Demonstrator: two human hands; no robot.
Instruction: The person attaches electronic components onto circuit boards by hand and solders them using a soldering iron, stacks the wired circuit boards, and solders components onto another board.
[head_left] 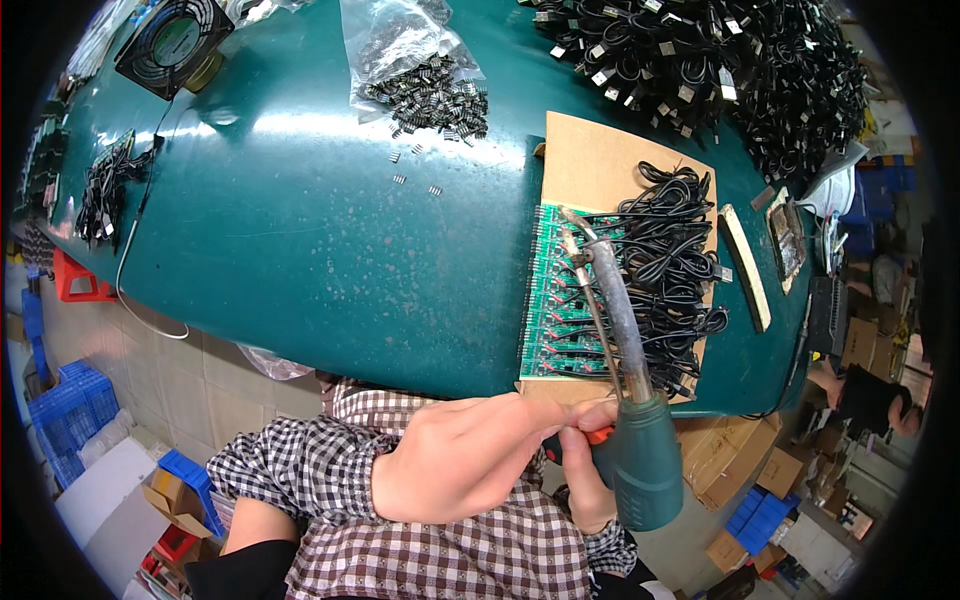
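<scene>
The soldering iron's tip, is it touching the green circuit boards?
Cannot tell. In the head view the soldering iron tip overlaps the green circuit boards, but from above neither contact nor a gap shows plainly.

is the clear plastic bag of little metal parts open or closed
Open: the clear bag lies flat on the green table, its small metal parts spilling from its mouth.

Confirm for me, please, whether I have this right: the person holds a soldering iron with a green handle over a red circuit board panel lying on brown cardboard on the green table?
Not quite: the circuit board panel is green, not red, as the head view shows. The rest holds: the soldering iron with a green handle is held by the right hand, with the left hand beside it, above the panel on the brown cardboard on the green table.
</scene>
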